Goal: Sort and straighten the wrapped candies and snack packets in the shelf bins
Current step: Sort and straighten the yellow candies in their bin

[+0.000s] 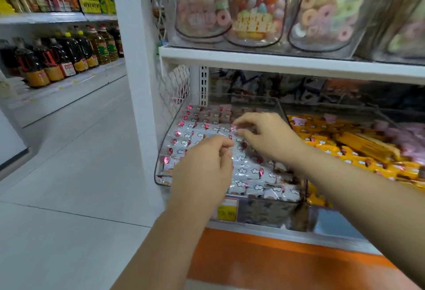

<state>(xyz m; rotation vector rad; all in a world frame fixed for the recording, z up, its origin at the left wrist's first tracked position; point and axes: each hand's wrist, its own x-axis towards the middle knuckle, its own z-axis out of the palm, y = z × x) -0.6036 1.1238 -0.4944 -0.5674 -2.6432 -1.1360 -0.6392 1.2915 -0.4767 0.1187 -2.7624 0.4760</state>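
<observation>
A clear plastic bin [161, 174] on the lower shelf holds several white wrapped candies [253, 172] printed with flowers and red hearts. Both hands hover over this bin. My left hand [202, 170] has its fingers curled and pinches the near edge of a white candy wrapper [224, 135]. My right hand [264, 138] pinches the far edge of the same wrapper between thumb and fingertips. The candies under both palms are hidden.
A neighbouring bin to the right holds yellow snack packets [340, 144] and pink ones [404, 135]. Clear pouches of ring gummies [322, 13] stand on the shelf above. A price tag [226, 210] hangs on the shelf front. Oil bottles [69, 57] line the aisle at left.
</observation>
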